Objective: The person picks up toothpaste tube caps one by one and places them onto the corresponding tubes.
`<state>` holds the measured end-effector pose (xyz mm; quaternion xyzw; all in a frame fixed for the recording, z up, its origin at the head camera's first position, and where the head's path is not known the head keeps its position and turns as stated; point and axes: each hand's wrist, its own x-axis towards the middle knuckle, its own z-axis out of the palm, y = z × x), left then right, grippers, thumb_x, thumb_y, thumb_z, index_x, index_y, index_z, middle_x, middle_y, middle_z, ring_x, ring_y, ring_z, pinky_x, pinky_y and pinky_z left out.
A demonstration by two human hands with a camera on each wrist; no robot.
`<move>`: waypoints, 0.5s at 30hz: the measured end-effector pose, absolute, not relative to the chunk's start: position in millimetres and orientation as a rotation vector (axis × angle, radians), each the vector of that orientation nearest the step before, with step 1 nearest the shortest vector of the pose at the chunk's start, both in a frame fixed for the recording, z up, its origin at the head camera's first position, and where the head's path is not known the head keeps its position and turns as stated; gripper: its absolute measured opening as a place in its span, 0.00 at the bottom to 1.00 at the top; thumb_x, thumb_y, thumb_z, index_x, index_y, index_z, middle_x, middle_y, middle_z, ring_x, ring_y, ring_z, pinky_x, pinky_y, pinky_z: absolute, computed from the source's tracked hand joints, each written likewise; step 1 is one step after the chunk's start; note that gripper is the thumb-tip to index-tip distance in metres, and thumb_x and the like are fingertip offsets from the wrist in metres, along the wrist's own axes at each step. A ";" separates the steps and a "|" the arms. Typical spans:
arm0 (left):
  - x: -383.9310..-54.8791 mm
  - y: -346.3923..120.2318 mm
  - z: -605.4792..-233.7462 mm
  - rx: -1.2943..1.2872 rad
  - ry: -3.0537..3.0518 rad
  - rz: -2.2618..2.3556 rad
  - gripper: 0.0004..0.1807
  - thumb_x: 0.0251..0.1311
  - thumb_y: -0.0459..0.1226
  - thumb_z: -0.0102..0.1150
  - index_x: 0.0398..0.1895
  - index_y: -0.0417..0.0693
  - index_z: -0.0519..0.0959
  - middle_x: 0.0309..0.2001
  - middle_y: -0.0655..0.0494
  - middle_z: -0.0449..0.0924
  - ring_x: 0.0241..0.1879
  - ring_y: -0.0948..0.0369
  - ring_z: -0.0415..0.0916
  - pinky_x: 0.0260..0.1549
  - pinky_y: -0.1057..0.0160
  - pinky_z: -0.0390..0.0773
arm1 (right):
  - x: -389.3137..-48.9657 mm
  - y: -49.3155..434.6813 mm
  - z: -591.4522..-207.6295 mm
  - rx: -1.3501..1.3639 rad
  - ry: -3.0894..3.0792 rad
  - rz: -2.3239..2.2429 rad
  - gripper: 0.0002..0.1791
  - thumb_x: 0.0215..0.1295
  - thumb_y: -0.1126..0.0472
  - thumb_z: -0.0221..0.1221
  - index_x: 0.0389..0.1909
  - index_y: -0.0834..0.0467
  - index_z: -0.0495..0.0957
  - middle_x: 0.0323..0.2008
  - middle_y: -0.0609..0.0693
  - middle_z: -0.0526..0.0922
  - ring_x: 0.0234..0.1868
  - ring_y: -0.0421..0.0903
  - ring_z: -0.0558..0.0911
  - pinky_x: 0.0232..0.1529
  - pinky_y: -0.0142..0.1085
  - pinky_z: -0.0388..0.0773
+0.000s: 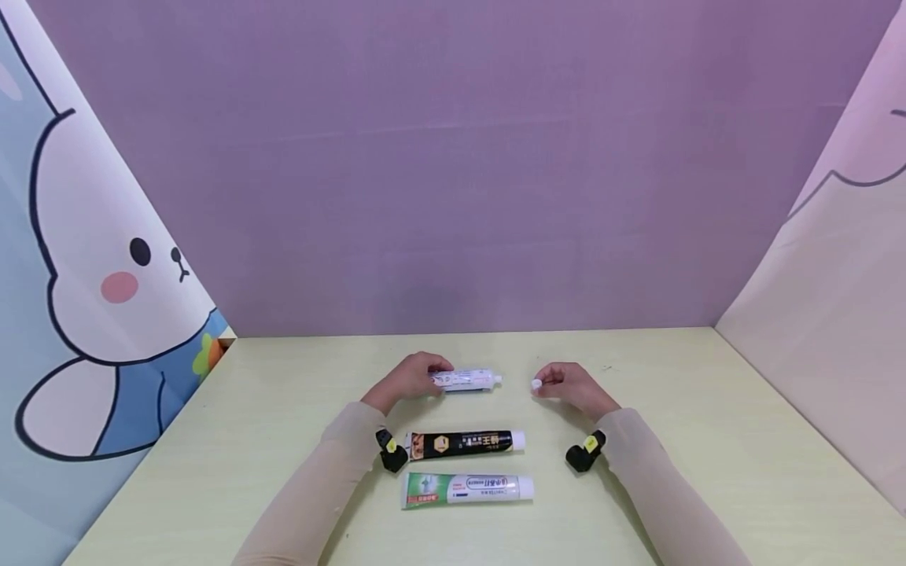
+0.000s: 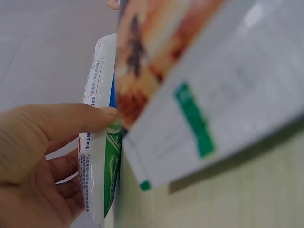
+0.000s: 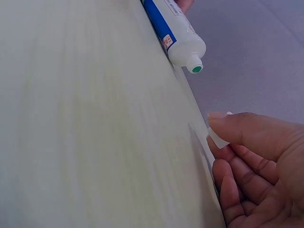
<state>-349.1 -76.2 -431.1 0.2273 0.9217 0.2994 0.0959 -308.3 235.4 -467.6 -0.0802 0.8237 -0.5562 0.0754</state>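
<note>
One white plastic squeeze tube with blue and green panels [image 1: 467, 380] lies sideways at the far side of the pale yellow-green table [image 1: 297, 472], in the grip of the left hand [image 1: 413, 375]. In the left wrist view the thumb presses one side of the tube while the other fingers curl in behind it. Whether the tube rests on the surface or is slightly raised, I cannot tell. Its short white nozzle [image 3: 194, 63] is bare and faces the right hand [image 1: 569, 384]; the mouth shows green.

The right hand pinches a small white plastic cap [image 1: 536, 384] between thumb and forefinger, with the remaining fingers curled in below. The cap is apart from the nozzle, with a gap of bare table between.

Nearer the person, a black squeeze tube with a gold hexagon emblem [image 1: 460, 444] and a green-and-white squeeze tube [image 1: 488, 488] lie roughly parallel, just beside each other, each with a white end cap in place.

As for progress, I judge that one tube of the three is uncapped, its cap held free, and that the other two are closed. What is unfinished is the cap itself, neither set down nor on the nozzle.
</note>
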 end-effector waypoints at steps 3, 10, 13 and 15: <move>-347.6 -76.1 -429.9 0.666 2.728 0.837 0.24 0.46 0.28 0.69 0.50 0.47 0.79 0.50 0.52 0.78 0.49 0.57 0.73 0.53 0.54 0.70 | -308.5 235.2 -468.2 -0.243 2.473 -1.669 0.10 0.55 0.66 0.65 0.37 0.64 0.77 0.32 0.50 0.80 0.35 0.45 0.76 0.40 0.35 0.71; -345.5 -76.8 -430.1 0.661 2.711 0.823 0.26 0.45 0.28 0.69 0.52 0.46 0.78 0.50 0.51 0.77 0.48 0.57 0.73 0.52 0.53 0.70 | -308.1 235.8 -469.9 -0.229 2.482 -1.654 0.10 0.56 0.65 0.65 0.37 0.63 0.77 0.32 0.50 0.80 0.36 0.45 0.76 0.40 0.35 0.71; -345.8 -77.2 -431.3 0.665 2.718 0.826 0.26 0.44 0.28 0.69 0.51 0.46 0.78 0.50 0.51 0.78 0.48 0.56 0.73 0.53 0.52 0.69 | -308.2 236.4 -470.4 -0.232 2.473 -1.659 0.10 0.56 0.65 0.65 0.37 0.64 0.77 0.32 0.50 0.80 0.35 0.45 0.76 0.40 0.35 0.71; -345.8 -77.1 -432.2 0.667 2.722 0.828 0.26 0.43 0.28 0.70 0.52 0.46 0.78 0.50 0.50 0.77 0.48 0.56 0.73 0.53 0.52 0.69 | -308.5 236.9 -470.6 -0.235 2.473 -1.656 0.10 0.56 0.65 0.65 0.38 0.64 0.77 0.32 0.50 0.80 0.35 0.45 0.75 0.40 0.34 0.71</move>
